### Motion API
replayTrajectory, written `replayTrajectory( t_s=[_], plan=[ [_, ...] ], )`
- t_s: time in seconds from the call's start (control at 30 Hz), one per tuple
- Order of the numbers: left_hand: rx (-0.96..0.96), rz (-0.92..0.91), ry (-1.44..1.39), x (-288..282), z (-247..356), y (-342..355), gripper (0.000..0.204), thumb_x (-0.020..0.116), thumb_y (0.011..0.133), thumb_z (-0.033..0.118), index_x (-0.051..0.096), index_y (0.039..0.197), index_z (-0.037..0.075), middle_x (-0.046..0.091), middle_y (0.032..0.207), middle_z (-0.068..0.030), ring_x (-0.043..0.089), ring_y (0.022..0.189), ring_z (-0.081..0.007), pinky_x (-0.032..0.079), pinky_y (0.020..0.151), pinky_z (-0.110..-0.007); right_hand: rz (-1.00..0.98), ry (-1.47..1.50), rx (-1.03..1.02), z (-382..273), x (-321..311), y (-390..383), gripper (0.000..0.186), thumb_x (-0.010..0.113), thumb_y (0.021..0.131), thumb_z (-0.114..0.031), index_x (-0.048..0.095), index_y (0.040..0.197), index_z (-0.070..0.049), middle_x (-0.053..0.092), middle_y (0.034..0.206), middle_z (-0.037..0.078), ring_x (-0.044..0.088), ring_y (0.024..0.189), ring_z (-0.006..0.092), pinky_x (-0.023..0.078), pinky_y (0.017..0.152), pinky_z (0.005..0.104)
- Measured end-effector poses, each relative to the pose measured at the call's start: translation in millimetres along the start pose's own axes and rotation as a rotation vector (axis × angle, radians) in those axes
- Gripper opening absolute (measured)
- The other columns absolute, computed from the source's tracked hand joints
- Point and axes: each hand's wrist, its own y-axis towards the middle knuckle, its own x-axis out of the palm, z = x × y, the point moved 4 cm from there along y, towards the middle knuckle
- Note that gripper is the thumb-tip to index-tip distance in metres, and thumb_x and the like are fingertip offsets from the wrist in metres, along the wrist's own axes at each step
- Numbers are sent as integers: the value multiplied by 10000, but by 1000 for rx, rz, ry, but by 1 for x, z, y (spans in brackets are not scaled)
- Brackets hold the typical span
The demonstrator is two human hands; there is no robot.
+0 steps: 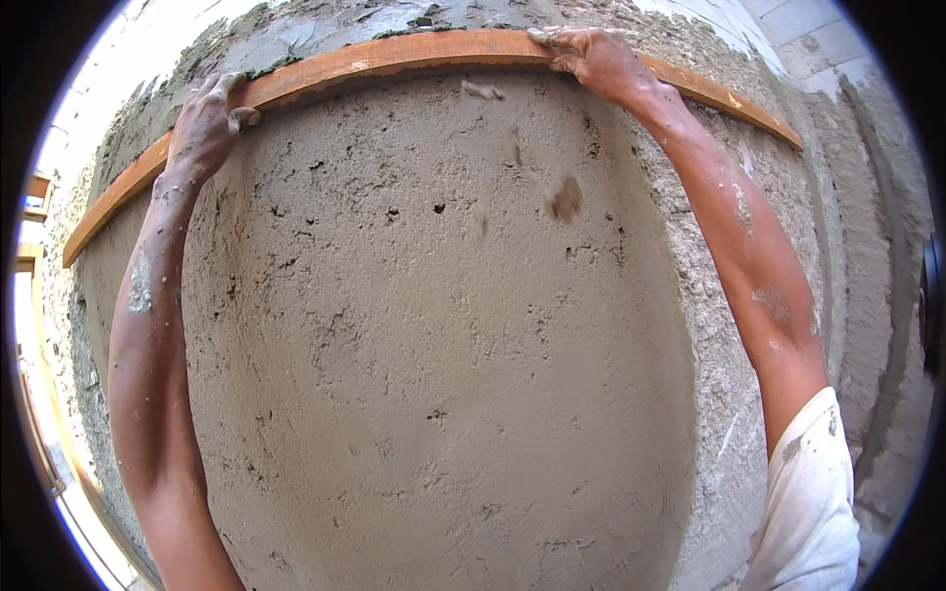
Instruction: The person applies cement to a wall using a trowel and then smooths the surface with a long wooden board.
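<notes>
A long wooden batten (394, 54) lies horizontally against the wall's wet grey plaster (443, 325), high up in my view. My left hand (205, 123), smeared with mortar, is closed on the batten left of centre. My right hand (599, 69) grips it right of centre, its fingers over the top edge. Blurred bits of mortar (565, 200) seem to fall just below the batten. The plaster below has small pits and cracks. Grey mortar spots both my forearms, and a white sleeve (803, 492) covers my right upper arm.
Rougher, paler wall (724, 394) borders the fresh plaster on the right, with vertical grooves beyond it. Above the batten is uneven mortar (335, 34). At the far left edge, wooden frame pieces (30, 256) stand in bright light. A dark object (928, 305) shows at the far right rim.
</notes>
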Motion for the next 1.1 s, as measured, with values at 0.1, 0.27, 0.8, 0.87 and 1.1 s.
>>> replayTrajectory(
  t_s=[0.1,0.27,0.8,0.87,1.1],
  plan=[
    [19,-23,4,-34,21,-63,580,710,938,284,539,1420,10,581,1416,-160,517,1318,-338,440,1117,-445,36,21,-38,-37,-18,-70,404,708,935,-119,676,1336,-150,684,1317,124,695,1144,269,539,1067,410],
    [70,2,1,-67,57,-203,567,708,903,219,548,1401,-1,584,1395,-150,498,1339,-309,432,1151,-438,32,63,-33,-96,-37,-213,404,664,957,-135,668,1355,-205,631,1413,63,553,1347,290,448,1117,601],
    [228,-303,-293,-198,89,-485,431,677,890,46,399,1192,180,592,1300,-66,555,1288,-256,287,1021,-424,-509,185,233,-292,-195,-565,486,796,736,-27,605,1179,-77,632,1328,99,590,1218,318,338,1135,638],
    [247,-294,-226,-213,75,-502,467,699,897,52,368,1193,193,602,1341,-64,550,1323,-252,297,1016,-430,-461,282,277,-322,-207,-578,463,797,721,-15,592,1132,-71,638,1300,109,604,1179,322,364,1118,623],
    [364,-533,-366,-208,71,-547,488,752,885,65,441,1259,103,624,1401,-128,565,1323,-289,448,1035,-397,-662,416,390,-355,-248,-640,508,888,666,-12,533,1025,-71,631,1252,149,661,1056,357,502,979,523]
  ],
)
